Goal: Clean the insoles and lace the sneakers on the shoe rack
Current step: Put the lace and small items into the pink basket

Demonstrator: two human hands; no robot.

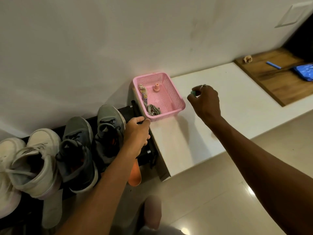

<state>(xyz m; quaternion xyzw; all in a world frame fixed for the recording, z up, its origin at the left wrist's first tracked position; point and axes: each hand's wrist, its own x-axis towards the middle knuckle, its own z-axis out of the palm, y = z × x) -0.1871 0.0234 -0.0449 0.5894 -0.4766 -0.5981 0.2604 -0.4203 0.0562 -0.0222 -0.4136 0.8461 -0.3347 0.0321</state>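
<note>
Grey sneakers point(77, 150) stand on the shoe rack point(144, 156), toes to the wall point(84, 48). Just right, the left hand point(137, 131), nearer them, wraps its grip round the rack's end bar point(135, 109). Past the pink basket point(179, 100), the right hand point(206, 102) pinches a small green thing point(193, 93).

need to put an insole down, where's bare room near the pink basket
Free: the white ledge between the pink basket and the wooden board, below the right hand. Crowded: the shoe rack, packed with sneakers up to the left hand.
</note>
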